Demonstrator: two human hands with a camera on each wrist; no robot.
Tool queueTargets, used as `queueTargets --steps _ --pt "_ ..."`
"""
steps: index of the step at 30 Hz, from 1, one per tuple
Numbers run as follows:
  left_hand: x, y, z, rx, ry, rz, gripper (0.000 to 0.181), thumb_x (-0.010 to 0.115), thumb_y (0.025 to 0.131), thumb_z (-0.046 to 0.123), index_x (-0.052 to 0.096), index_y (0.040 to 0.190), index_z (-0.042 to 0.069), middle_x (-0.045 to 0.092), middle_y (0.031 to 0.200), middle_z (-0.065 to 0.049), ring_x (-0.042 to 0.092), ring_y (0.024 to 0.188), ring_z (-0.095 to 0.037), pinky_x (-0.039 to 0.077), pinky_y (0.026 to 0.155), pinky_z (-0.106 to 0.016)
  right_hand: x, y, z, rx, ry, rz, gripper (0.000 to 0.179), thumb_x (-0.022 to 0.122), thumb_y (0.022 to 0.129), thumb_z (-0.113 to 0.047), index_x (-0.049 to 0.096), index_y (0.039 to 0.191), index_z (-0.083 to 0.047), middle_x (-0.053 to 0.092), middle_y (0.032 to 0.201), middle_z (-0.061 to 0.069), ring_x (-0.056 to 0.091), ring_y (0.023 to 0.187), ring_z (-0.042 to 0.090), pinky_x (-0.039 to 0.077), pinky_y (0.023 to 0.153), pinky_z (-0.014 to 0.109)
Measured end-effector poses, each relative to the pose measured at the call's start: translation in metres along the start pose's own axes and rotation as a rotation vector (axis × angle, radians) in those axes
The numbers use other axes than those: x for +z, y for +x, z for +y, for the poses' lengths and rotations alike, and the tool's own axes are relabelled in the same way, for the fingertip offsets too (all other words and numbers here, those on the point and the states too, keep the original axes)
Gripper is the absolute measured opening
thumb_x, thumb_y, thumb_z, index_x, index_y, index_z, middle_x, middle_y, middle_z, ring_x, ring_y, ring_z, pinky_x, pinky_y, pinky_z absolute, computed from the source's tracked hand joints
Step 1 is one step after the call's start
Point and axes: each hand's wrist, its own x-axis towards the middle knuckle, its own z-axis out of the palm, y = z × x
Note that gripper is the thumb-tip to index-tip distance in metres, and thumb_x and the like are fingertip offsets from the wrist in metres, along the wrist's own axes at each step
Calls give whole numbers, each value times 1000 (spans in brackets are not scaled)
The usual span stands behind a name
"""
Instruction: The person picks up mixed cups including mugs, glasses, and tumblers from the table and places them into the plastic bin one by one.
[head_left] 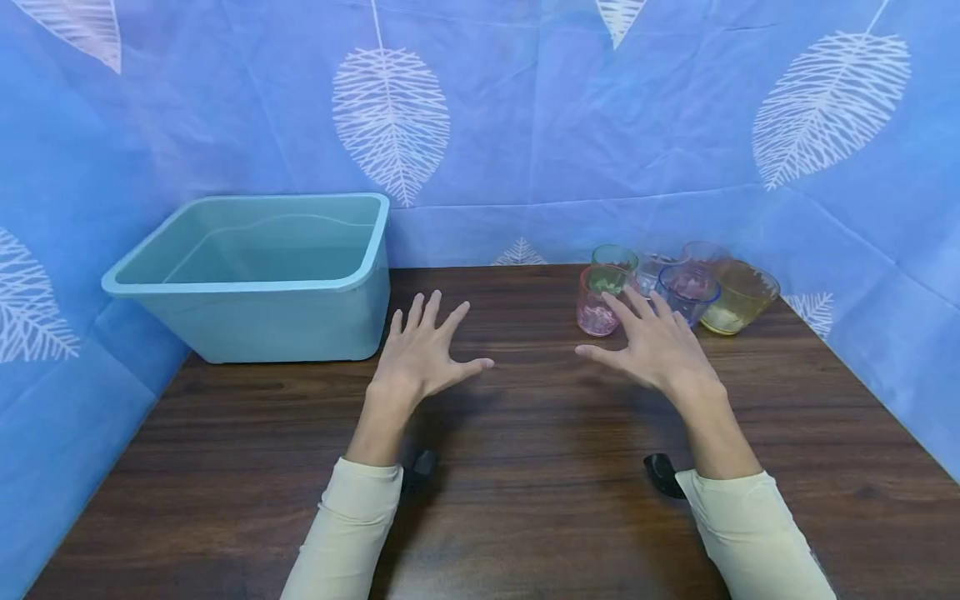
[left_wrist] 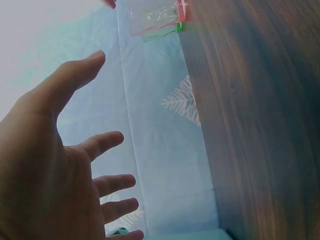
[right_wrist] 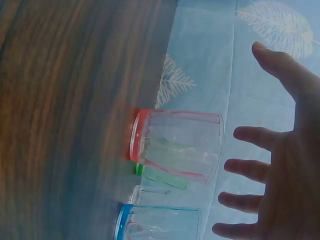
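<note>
My left hand [head_left: 420,350] hovers over the dark wooden table, fingers spread and holding nothing, just right of a light teal tub [head_left: 300,329]. My right hand [head_left: 660,346], also spread and empty, is in front of a cluster of tinted see-through cups. Nearest its fingertips are a pink-red cup [head_left: 596,315] and a blue-rimmed cup [head_left: 693,292]. A green cup [head_left: 615,255], a clear cup [head_left: 651,271], a pale pink cup [head_left: 705,252] and a yellow cup [head_left: 738,302] stand around them. In the right wrist view, the red-based cup [right_wrist: 182,145] stands apart from the fingers.
The wooden table [head_left: 517,483] runs back to a blue cloth [head_left: 525,125] with white leaf prints, which also hangs along both sides. At the far left the tub stands with its open top up. Dark wrist devices [head_left: 663,475] sit under both forearms.
</note>
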Motion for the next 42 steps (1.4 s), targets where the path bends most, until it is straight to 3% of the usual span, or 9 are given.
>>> queueTargets --steps 8,17,20,23,28,31,36,42 --pt "-9 -2 -5 104 -52 -12 92 55 94 72 20 167 29 10 173 -14 5 160 -35 6 130 -59 -6 4 5 -33 -24 63 96 50 95 -75 33 162 -8 24 166 26 18 152 53 20 120 74" --pt "-22 -13 -19 284 -99 69 79 59 98 62 37 163 23 32 167 -13 30 154 -34 27 126 -59 -5 7 12 -60 -26 124 86 52 99 -67 44 156 -3 37 159 29 29 147 52 28 118 73" --pt "-25 -16 -23 352 -103 145 70 62 100 54 46 158 19 44 160 -13 43 146 -34 38 120 -58 -6 8 14 -75 -20 158 81 54 100 -62 47 153 -1 40 157 29 34 144 53 31 116 73" --pt "-28 -17 -28 432 -113 272 59 67 99 43 57 148 12 55 149 -12 54 135 -33 46 114 -54 -6 9 16 -98 -22 186 78 55 102 -59 49 151 1 42 155 29 38 142 52 34 115 72" --pt "-36 -15 -36 541 -137 452 43 72 97 26 67 133 4 64 136 -14 61 126 -32 53 107 -50 -7 9 17 -106 -28 203 74 53 103 -56 52 148 3 44 154 29 41 139 53 36 113 72" --pt "-43 -15 -41 545 -97 506 40 71 97 23 69 131 2 66 133 -16 62 124 -33 53 106 -51 -8 8 17 -101 -26 210 74 53 104 -57 53 147 2 46 152 30 43 138 53 36 111 73" --pt "-53 -15 -52 486 0 588 37 69 98 22 70 127 0 68 130 -17 62 123 -35 52 105 -53 -11 10 19 -105 -39 222 74 54 103 -57 54 147 2 48 150 30 45 136 53 38 110 73" --pt "-63 -18 -74 401 1 651 32 67 99 15 71 124 -4 68 127 -20 61 122 -38 52 102 -56 -12 13 22 -124 -42 247 69 60 102 -52 57 144 2 51 147 30 49 132 53 42 106 72"
